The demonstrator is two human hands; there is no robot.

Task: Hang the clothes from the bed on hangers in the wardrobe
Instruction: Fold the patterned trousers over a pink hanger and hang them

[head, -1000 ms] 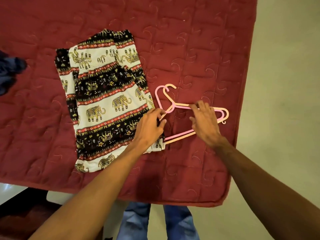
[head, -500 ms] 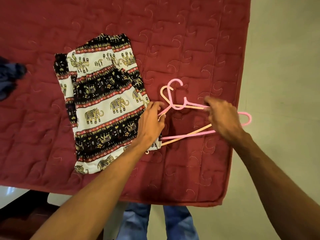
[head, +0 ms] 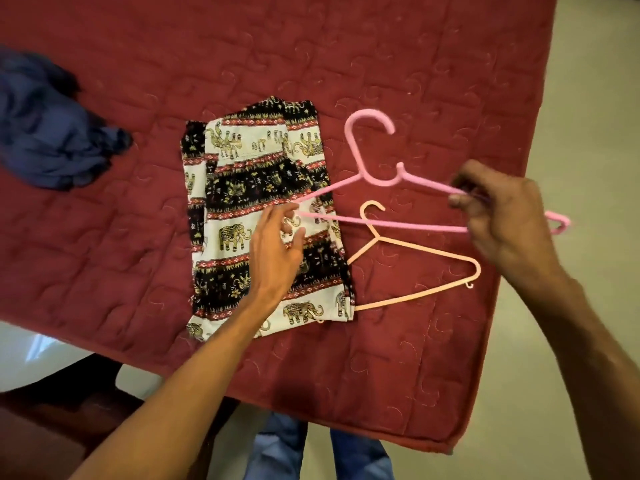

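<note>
Right hand (head: 498, 216): grip pinches the pink hanger (head: 382, 183), held above the bed (head: 415, 375), likely for loading. Left hand (head: 273, 247): grip wide, fingers at its end over the trousers (head: 242, 188).

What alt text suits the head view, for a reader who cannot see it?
A person's right hand pinches the top bar of a pink hanger over a red quilted bedspread; the left hand is at its other end, above a folded elephant-print garment. A peach hanger and a crumpled blue garment lie nearby.
</note>
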